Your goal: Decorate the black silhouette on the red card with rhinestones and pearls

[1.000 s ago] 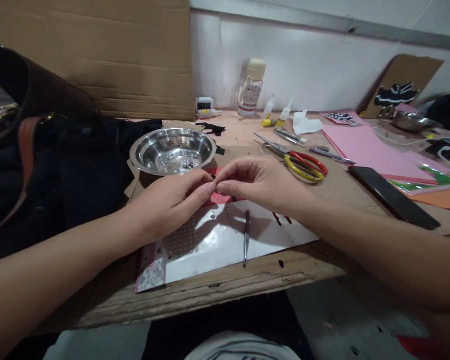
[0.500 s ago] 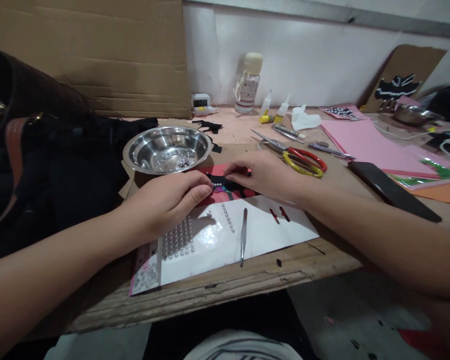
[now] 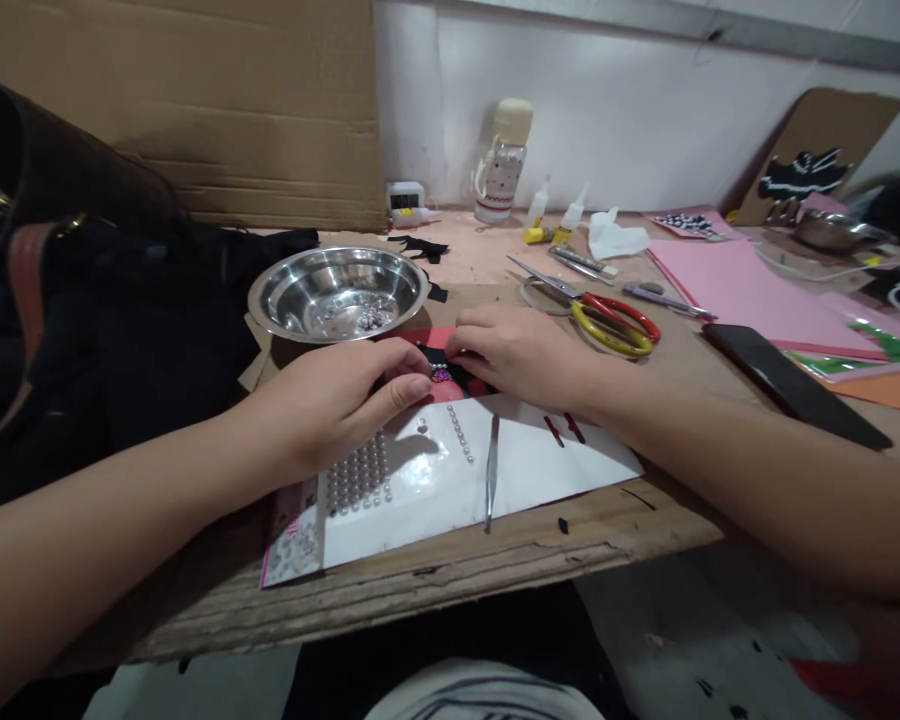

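A black cut-out [image 3: 435, 354] trimmed with a row of pearls and purple gems [image 3: 442, 376] lies on a red sheet [image 3: 439, 336] between my hands. My left hand [image 3: 356, 400] is closed at its left edge, thumb and fingers drawn together around it. From the right, my right hand [image 3: 521, 350] reaches in with bent, pinched fingertips on the black part; whatever they hold is hidden. Just below is a white backing card [image 3: 435, 520] bearing a block of stick-on pearls [image 3: 358, 475] and a short pearl row [image 3: 460, 435]. Tweezers [image 3: 491, 470] lie across this card.
Behind my left hand stands a steel bowl [image 3: 337, 255] with small beads inside. Scissors [image 3: 615, 325], a dark phone-like slab [image 3: 795, 385] and pink sheets [image 3: 765, 295] are to the right. Glue bottles [image 3: 570, 215] and a drinking bottle [image 3: 504, 165] stand near the wall. A dark bag [image 3: 82, 180] is left.
My right hand's fingers have come down closer onto the black cut-out, which shows slightly turned. My left hand stays nearly in place. The whole view has shifted a little.
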The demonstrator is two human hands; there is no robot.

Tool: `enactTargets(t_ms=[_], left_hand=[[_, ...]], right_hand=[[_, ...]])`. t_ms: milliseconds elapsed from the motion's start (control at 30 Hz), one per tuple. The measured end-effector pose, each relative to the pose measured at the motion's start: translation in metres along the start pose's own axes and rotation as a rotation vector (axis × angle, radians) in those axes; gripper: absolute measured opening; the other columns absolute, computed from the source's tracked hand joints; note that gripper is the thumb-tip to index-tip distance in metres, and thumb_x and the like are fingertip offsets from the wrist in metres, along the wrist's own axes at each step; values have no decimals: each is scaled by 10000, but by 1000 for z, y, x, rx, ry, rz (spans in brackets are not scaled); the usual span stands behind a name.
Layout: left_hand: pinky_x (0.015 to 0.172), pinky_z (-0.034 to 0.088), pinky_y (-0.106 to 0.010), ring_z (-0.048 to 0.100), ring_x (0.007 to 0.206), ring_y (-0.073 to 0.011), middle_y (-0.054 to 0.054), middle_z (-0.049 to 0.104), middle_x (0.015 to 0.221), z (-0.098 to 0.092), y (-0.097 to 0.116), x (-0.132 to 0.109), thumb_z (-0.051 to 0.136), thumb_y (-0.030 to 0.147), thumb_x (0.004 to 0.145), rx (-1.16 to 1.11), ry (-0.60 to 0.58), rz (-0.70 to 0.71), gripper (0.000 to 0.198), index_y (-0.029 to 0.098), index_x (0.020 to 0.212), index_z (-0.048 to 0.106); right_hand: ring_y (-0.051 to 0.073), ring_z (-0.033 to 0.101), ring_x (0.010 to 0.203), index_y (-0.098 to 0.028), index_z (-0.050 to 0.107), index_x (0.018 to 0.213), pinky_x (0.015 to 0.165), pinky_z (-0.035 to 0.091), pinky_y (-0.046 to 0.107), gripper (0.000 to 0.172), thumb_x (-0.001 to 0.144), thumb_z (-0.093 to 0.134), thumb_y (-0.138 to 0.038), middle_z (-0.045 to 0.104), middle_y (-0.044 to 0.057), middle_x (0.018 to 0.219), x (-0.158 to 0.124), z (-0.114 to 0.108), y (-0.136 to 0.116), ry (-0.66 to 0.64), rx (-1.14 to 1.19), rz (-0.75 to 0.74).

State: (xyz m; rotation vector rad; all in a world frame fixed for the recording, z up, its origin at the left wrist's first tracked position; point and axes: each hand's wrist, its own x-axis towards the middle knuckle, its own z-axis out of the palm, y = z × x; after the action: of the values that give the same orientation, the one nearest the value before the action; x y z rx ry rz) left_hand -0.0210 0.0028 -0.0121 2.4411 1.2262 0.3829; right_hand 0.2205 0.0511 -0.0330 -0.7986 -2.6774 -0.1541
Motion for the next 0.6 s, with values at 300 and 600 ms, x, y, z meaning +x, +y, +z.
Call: enactTargets(t_ms=[300, 600], left_hand=[[795, 510, -390, 709, 969, -283, -77, 769, 1118, -1, -1, 0, 359, 527, 1023, 12, -2, 27, 457, 227, 1128, 688], [801, 516, -394, 711, 980, -290, -85, 767, 1139, -1, -1, 0, 361, 528, 1024, 20, -16, 29, 472, 218, 1154, 692]], right_hand=[[167, 565, 776, -161, 740, 955, 632, 317, 285, 192, 984, 550, -164, 689, 72, 918, -1, -3, -2, -41, 48, 25], [164, 594, 781, -166, 765, 936, 642, 343, 281, 217, 975, 553, -148, 709, 69, 920, -1, -3, -1, -22, 107, -1]])
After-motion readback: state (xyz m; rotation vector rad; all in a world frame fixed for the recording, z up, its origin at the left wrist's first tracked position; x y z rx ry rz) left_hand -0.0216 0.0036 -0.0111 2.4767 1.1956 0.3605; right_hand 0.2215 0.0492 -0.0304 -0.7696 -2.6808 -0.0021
